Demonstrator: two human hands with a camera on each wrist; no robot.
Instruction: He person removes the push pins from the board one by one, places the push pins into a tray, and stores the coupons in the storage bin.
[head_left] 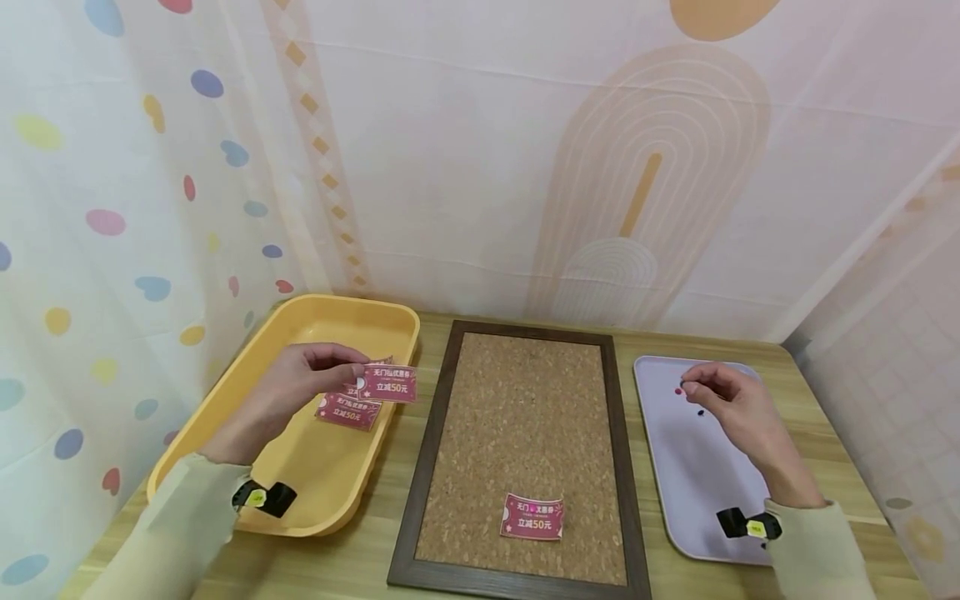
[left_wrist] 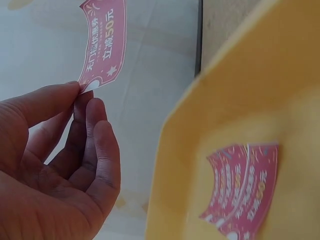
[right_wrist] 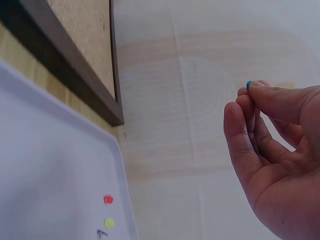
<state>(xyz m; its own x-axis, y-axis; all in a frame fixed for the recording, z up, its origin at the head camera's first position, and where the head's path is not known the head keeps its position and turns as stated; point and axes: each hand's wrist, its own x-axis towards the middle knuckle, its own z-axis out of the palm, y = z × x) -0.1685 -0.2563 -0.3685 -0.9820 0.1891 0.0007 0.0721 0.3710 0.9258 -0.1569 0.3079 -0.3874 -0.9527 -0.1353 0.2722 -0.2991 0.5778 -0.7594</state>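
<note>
My left hand (head_left: 300, 385) pinches a pink paper coupon (head_left: 390, 385) by one end between thumb and index finger, above the right side of the yellow bin (head_left: 315, 467). More pink coupons (left_wrist: 250, 195) lie overlapping inside that bin. Over the lilac tray (head_left: 690, 492), my right hand (head_left: 738, 412) holds a small blue thumbtack (right_wrist: 249, 85) between thumb and fingertips; only its edge shows. Between the hands lies a framed corkboard (head_left: 525, 417). One coupon (head_left: 532, 525) is fixed near its lower edge by a pink thumbtack (head_left: 533, 507).
A red thumbtack (right_wrist: 108, 199), a yellow thumbtack (right_wrist: 109, 223) and a dark one lie on the tray near its far end. The wooden table (head_left: 431, 367) backs onto a patterned curtain (head_left: 465, 167), with another dotted curtain (head_left: 112, 275) along the left.
</note>
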